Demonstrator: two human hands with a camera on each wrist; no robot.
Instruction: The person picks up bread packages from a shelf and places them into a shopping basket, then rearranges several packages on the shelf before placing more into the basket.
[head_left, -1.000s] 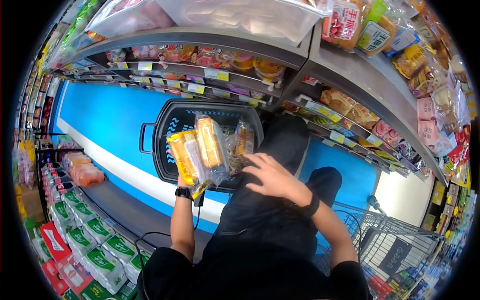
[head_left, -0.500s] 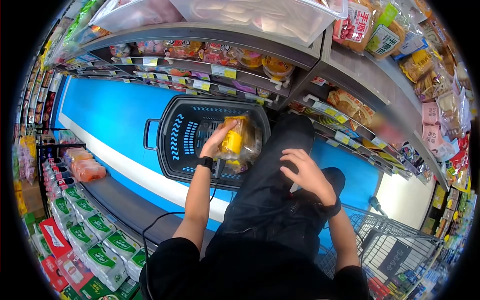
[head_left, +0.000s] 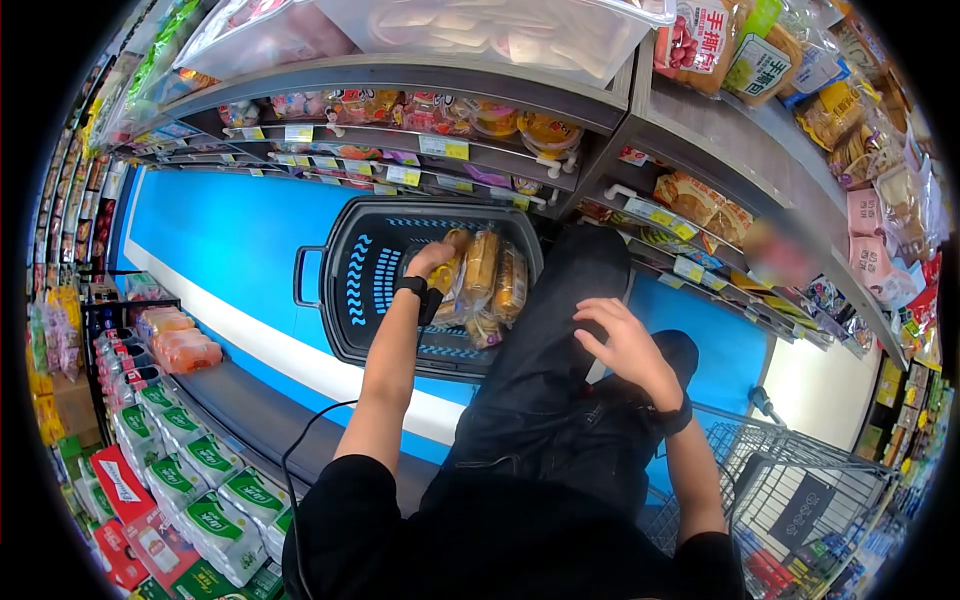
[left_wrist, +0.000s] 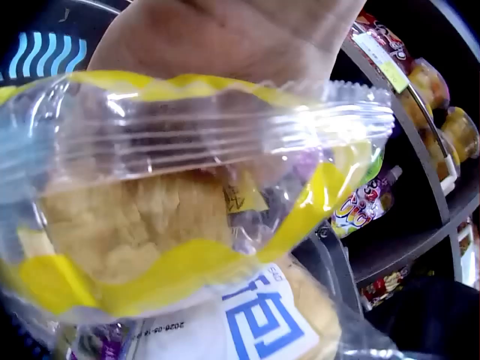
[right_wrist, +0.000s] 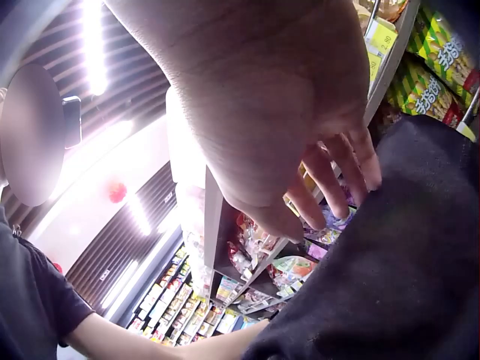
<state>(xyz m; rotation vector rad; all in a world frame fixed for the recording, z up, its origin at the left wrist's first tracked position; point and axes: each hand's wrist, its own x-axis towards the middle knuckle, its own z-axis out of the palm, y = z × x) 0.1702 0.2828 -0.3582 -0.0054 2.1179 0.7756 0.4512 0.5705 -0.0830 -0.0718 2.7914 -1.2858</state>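
Observation:
My left hand reaches down into a black shopping basket and grips a clear, yellow-trimmed bag of bread. Its fingers are partly hidden behind the wrapper in the left wrist view. Beside that bag lie a long pack of bread and another bread pack against the basket's right side. A white label with blue characters shows under the held bag. Over my thigh, the right hand hovers with relaxed fingers and nothing in them.
Shelves of packaged snacks rise beyond the basket, with bagged breads at upper right. A wire shopping cart stands at lower right. Wrapped drink packs are stacked at lower left. My knee is close to the basket.
My left hand has lowered the yellow bag into the basket among the other breads, after holding packs above it. The right hand has drawn back from the packs to over my thigh.

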